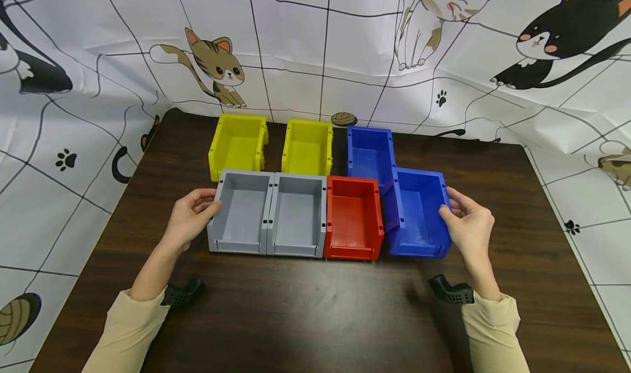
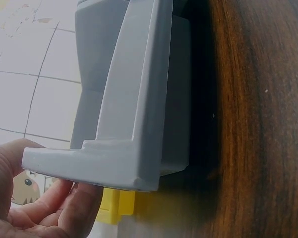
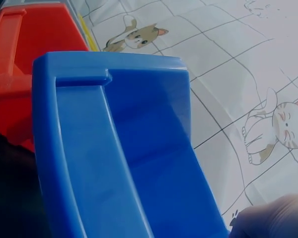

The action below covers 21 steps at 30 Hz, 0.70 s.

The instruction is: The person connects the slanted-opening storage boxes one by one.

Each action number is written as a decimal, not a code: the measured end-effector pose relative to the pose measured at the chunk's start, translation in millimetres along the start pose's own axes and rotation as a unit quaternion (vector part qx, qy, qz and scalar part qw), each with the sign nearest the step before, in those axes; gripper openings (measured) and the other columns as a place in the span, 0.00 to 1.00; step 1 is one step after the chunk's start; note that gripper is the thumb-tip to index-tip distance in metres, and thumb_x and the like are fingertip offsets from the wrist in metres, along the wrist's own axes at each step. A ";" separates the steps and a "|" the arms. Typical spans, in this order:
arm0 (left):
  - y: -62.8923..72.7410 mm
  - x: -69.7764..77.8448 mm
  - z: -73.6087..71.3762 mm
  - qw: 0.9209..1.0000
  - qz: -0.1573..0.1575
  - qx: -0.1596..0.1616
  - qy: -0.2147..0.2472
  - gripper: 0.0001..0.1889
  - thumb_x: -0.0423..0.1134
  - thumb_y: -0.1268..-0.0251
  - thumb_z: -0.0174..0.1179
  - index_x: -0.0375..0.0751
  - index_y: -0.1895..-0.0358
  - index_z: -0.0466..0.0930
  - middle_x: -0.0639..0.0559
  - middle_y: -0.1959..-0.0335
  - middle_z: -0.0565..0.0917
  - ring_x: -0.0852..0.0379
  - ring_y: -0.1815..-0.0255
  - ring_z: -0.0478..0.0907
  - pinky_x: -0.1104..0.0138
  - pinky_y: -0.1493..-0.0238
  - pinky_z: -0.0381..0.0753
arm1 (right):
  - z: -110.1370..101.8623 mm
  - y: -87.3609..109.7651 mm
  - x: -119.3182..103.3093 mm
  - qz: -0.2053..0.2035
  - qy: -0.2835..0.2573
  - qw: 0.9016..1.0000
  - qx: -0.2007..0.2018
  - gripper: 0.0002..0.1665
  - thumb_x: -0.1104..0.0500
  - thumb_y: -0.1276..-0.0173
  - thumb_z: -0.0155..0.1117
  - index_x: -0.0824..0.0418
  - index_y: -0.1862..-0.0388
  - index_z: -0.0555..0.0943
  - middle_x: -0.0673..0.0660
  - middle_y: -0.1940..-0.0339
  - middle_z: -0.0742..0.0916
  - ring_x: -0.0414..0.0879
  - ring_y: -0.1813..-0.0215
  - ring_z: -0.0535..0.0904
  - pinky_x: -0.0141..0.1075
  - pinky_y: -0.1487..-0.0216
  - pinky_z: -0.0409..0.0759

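Observation:
My left hand [image 1: 189, 219] pinches the left wall of a grey storage bin [image 1: 242, 208], thumb inside and fingers outside. A second grey bin [image 1: 296, 213] stands flush against it, followed by a red bin [image 1: 352, 217]. At the right end of this front row, my right hand [image 1: 471, 222] holds a blue bin [image 1: 419, 211] by its right wall. That blue bin sits slightly askew, its left side close along the red one. In the right wrist view, only a part of the hand [image 3: 273, 218] shows, at the lower right corner.
Behind the front row stand two yellow bins [image 1: 239, 143] with a gap between them, and another blue bin [image 1: 370, 153]. All are on a dark wooden table [image 1: 315, 318]. A white cloth [image 1: 296, 39] printed with cats hangs behind it.

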State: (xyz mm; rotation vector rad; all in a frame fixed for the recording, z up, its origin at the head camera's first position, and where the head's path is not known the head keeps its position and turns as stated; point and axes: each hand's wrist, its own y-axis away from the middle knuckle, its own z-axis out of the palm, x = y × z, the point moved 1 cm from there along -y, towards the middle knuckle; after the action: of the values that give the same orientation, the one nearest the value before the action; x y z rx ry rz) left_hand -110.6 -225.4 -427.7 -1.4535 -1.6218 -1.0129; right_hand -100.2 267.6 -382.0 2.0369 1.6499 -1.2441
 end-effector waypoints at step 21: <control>0.7 -2.0 0.8 1.000 0.013 -0.005 0.001 0.19 0.34 0.33 0.54 0.25 0.44 0.69 0.32 0.50 0.76 0.71 0.60 0.72 0.81 0.63 0.74 | 6.3 -1.1 -0.6 -0.046 0.033 0.998 -0.017 0.18 0.71 0.44 0.61 0.73 0.52 0.81 0.70 0.67 0.85 0.14 0.76 0.68 0.11 0.74 0.65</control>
State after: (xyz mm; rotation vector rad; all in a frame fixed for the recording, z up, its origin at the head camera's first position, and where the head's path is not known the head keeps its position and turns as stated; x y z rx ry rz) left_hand -109.8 -225.5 -429.8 -1.4765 -1.5929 -1.0095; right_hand -104.1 263.4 -385.1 2.0234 1.8016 -1.1808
